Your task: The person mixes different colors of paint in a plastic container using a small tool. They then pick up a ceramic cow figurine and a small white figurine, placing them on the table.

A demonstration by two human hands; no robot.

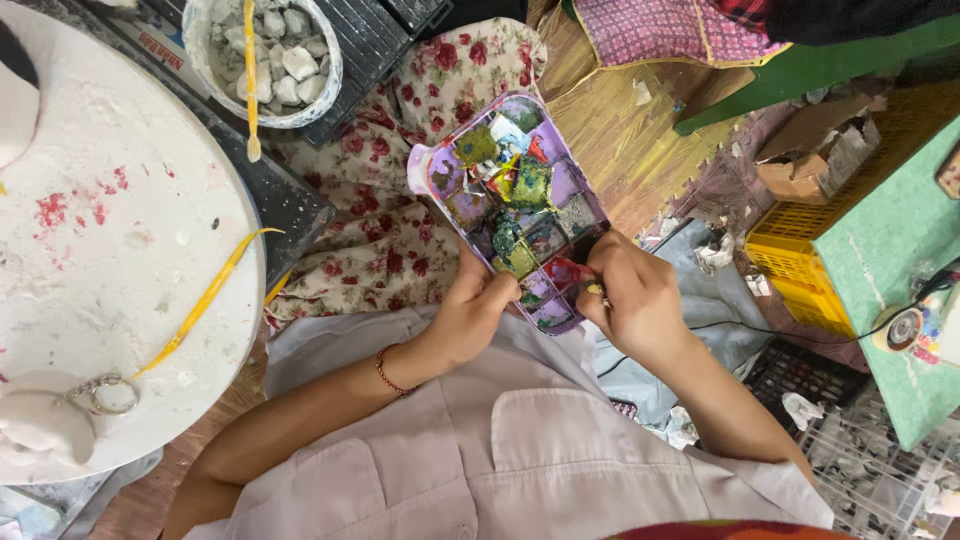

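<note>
Paint work was at the picking stage: your left hand [478,305] closed around the near edge of the purple paint palette [515,200], steadying it over your lap against the floral cloth [385,215]. Your right hand [632,298] was curled shut, fingertips pinching something small at the palette's near wells; what exactly, you couldn't tell from above. Judging by that grip, the next move called for a steady palette and a light, precise lift from the well.
</note>
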